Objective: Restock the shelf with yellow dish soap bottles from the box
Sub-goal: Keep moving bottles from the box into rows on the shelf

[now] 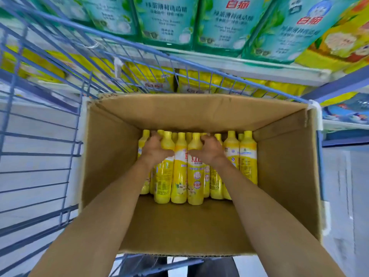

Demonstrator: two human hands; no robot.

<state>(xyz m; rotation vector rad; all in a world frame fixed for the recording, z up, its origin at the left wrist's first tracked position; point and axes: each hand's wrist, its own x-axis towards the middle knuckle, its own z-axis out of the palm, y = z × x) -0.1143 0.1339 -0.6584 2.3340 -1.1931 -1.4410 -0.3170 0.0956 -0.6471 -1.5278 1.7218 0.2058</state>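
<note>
An open cardboard box [283, 172] sits in a blue wire cart. Several yellow dish soap bottles [247, 158] stand upright against its far wall, and its near half is bare cardboard. My left hand [154, 148] curls round the shoulder of a bottle [162, 176] at the left of the group. My right hand [209, 149] grips the upper part of another bottle [195, 174] near the middle. Both forearms reach down into the box. The fingertips are hidden behind the bottle necks.
The blue wire cart [40, 152] surrounds the box on the left and far sides. Beyond it a white shelf edge [239, 65] carries teal refill pouches [165, 19] above and yellow pouches [151, 80] below. A pale floor [347, 196] lies at the right.
</note>
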